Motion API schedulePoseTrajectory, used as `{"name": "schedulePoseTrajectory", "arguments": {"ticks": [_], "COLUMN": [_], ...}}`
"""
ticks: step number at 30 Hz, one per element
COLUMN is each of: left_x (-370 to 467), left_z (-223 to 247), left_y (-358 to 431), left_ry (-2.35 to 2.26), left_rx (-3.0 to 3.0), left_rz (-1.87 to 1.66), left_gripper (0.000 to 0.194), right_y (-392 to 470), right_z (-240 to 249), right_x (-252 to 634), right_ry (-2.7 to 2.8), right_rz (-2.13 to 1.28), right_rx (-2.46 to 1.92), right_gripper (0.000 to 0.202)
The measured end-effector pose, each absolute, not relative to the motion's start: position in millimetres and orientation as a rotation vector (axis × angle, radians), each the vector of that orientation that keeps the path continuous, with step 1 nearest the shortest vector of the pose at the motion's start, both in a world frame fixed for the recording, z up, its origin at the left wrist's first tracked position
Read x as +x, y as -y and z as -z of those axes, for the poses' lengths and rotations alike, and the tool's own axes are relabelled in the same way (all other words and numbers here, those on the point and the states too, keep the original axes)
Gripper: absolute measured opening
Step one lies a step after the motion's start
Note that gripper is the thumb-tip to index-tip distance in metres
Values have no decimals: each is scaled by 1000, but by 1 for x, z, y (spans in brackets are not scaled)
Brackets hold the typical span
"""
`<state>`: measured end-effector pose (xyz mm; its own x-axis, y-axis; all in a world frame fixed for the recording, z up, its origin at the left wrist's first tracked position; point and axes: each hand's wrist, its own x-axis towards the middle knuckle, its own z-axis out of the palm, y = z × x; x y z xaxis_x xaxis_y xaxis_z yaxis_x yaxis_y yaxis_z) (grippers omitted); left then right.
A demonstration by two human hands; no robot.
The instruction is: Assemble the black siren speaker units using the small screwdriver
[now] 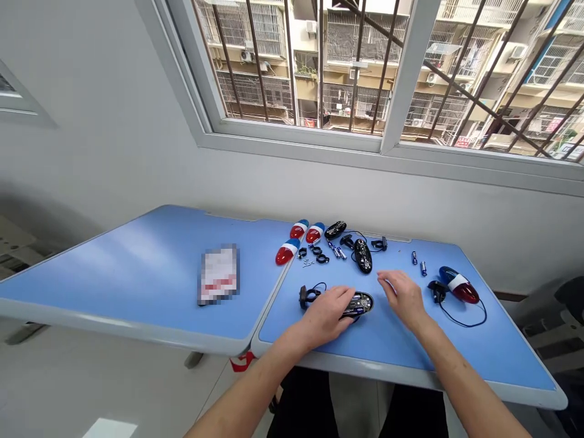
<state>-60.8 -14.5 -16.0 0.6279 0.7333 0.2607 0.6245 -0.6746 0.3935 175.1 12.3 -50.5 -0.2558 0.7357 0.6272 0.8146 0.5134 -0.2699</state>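
I sit at a blue table (387,340), with a second blue table (150,267) joined to it on the left of the frame. Just below and right of the frame's centre, my left hand (326,313) holds an open black housing (364,300), fingers curved over its left part. Batteries and a circuit board show inside its uncovered right end. A black clamp (308,297) lies just left of that hand.

My right hand (404,297) hovers to the right, thumb and fingertips drawn narrowly together; I cannot tell whether they pinch anything small. It is apart from the housing.

Behind my hands, near the centre, are two more black housings (363,255), and loose batteries (341,253) lie between them and some black rings (322,258). Tiny pale screws (308,263) lie just left of the rings. Farther left are three covers (288,251) striped blue, white and red.

Right of centre, two more batteries lie near a covered light (459,285) in the same three colours, with a black cable (469,325) looping from it.

On the left table is a blurred packet (219,274). A barred window (292,135) fills the top.
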Motion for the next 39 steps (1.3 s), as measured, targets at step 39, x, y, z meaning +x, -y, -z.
{"name": "schedulePoseTrajectory", "arguments": {"ticks": [39], "left_x": [-92], "left_z": [30], "left_y": [44], "left_ry": [-1039], "left_rx": [2692], "left_rz": [-441], "left_gripper": [60], "right_y": [-45], "right_z": [-5], "right_x": [95], "right_ry": [2262], "right_rz": [-64], "right_rx": [-1107], "right_gripper": [32]}}
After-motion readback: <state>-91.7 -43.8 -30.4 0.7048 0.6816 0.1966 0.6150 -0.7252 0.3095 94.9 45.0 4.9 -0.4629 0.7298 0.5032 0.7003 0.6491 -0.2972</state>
